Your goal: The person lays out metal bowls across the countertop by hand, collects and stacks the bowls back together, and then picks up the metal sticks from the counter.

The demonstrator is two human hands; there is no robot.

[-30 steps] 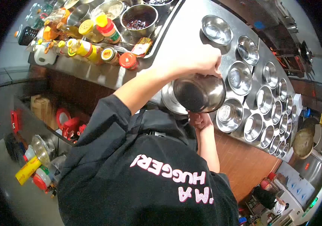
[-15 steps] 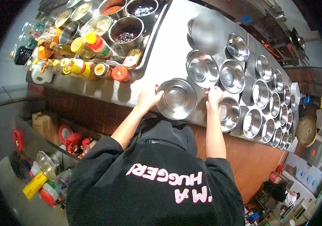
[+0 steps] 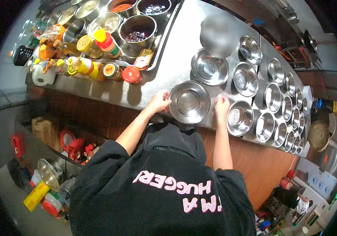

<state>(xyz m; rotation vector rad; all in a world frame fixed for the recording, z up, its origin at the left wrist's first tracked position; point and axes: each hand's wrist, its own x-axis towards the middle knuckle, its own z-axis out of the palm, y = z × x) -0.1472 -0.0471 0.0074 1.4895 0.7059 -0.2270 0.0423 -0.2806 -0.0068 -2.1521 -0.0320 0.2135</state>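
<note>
A round stainless steel bowl (image 3: 189, 103) sits at the near edge of the metal counter, in front of my chest. My left hand (image 3: 160, 101) grips its left rim between thumb and fingers. Just right of that bowl, apart from its rim, my right hand (image 3: 222, 105) is closed with the fingers curled, and nothing shows in it. A second steel bowl (image 3: 210, 67) lies farther back on the counter. Beside my right hand stands another steel bowl (image 3: 239, 118), with one more bowl (image 3: 245, 80) behind it.
Several more steel bowls (image 3: 273, 98) stand in rows to the right. On the left, a tray holds a pot of dark sauce (image 3: 137, 32) and seasoning containers; a red-lidded jar (image 3: 132, 74) stands near its corner. A blurred round patch hides part of the back. A person (image 3: 294, 198) is at far right.
The bowl in my left hand has shifted slightly right. My right hand has come away from the bowl behind and moved a little toward me.
</note>
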